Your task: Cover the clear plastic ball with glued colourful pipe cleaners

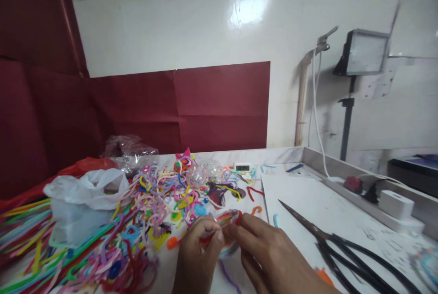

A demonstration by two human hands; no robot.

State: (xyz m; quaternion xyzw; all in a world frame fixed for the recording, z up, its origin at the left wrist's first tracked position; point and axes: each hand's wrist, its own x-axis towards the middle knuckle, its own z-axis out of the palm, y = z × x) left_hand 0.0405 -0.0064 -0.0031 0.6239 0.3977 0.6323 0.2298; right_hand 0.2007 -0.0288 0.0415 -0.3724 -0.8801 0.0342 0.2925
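Note:
A round, see-through piece with a red fuzzy strip [230, 215] along its edge is between my hands, mostly covered by fingers. My left hand [200, 253] pinches it from the left, thumb against fingertips. From the right, the bent fingers of my right hand [270, 250] close on its edge, touching the left fingertips. Whether it is a plastic shell or a ring is too blurred to tell. A purple pipe cleaner [230, 276] lies below the hands. Black-handled scissors [325, 235] rest partly opened, to the right of my right hand.
A tangle of coloured pipe cleaners [155, 214] spreads leftward around a white plastic bag [84, 198]. Behind are clear balls [197, 175] and a small digital display [242, 167]. White board [290, 189] lies right, beside a power strip [397, 221] along the raised table edge.

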